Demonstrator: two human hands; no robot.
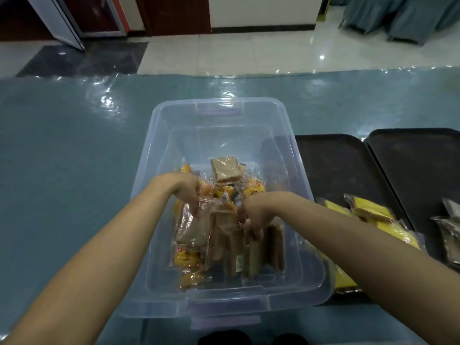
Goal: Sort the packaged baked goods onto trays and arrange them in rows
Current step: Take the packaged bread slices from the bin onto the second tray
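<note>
A clear plastic storage bin (293, 195) is standing in the middle of the teal, film-covered bench (74, 145), and both hands are reaching down into it; the left hand (186, 190) is curling its fingers (195, 209) round the top edge of a clear-wrapped packet of brown bread (191, 227), pinching it near the bin's left wall; the right hand (254, 212) is bending its fingers (257, 231) tightly over the tops of the upright brown sandwich packets (271, 247) and gripping them just beside the left hand's packet; orange-yellow wrapped cakes (186, 257) are lying loose around and beneath these, and a single wrapped brown slice (226, 169) is resting on top of the pile at the far side.

To the right of the bin, touching its side, a black rectangular plastic tray (336, 165) is carrying yellow wrapped cakes (371, 210) at its near end; a second black tray (418, 158) is lying just beside it, holding silver-grey packets (448, 227) at the picture's edge.
</note>
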